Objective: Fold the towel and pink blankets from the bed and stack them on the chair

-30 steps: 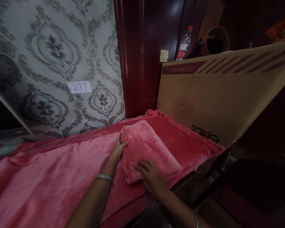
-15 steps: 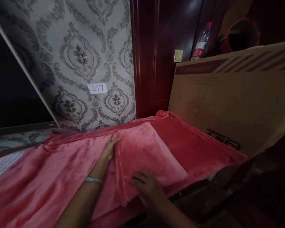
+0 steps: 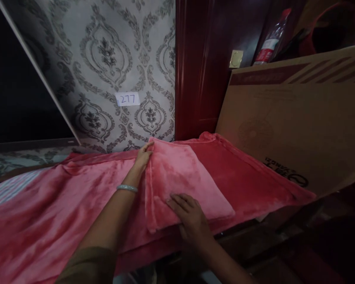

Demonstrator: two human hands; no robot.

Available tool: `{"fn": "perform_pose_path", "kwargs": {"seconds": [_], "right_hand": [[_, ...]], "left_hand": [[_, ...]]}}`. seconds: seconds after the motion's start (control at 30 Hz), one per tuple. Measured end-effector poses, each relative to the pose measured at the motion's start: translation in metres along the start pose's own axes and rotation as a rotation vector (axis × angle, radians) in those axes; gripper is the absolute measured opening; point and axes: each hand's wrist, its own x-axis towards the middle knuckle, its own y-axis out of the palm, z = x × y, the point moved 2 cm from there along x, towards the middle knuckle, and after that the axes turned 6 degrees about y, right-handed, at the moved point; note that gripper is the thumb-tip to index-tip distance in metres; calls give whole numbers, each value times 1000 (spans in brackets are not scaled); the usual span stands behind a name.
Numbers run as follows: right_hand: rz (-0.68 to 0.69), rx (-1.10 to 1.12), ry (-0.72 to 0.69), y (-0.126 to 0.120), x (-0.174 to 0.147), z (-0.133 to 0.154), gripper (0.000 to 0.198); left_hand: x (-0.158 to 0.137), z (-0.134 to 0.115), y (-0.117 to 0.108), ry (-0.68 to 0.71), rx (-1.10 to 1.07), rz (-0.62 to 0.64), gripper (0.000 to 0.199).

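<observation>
Folded pink cloth (image 3: 183, 177) lies in the lower middle of the frame, on top of a wider red cloth (image 3: 224, 169), and I have both hands at it. From my left hand (image 3: 142, 157), it spreads rightward and down the frame; that hand is at its upper left corner, fingertips close together, though I cannot tell whether they pinch the edge. From my right hand (image 3: 189, 215), most of it lies up the frame; those fingers rest bent on top near the lower edge, and I cannot tell whether the thumb is under it. Its longest line runs from upper left to lower right, with my left hand at the top end of that line and my right hand nearer the lower right corner.
</observation>
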Motion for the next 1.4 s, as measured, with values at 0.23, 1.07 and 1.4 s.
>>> {"fn": "perform_pose_path", "kwargs": {"seconds": [0.23, 1.07, 1.4], "right_hand": [[168, -21, 45, 33, -12, 11, 60], [-96, -325, 203, -36, -53, -76, 76], [-365, -90, 386, -39, -71, -121, 84]], "left_hand": [[-8, 38, -44, -188, 89, -65, 39], [-31, 19, -30, -141, 924, -62, 61], [-75, -17, 47, 305, 1295, 405, 50]]}}
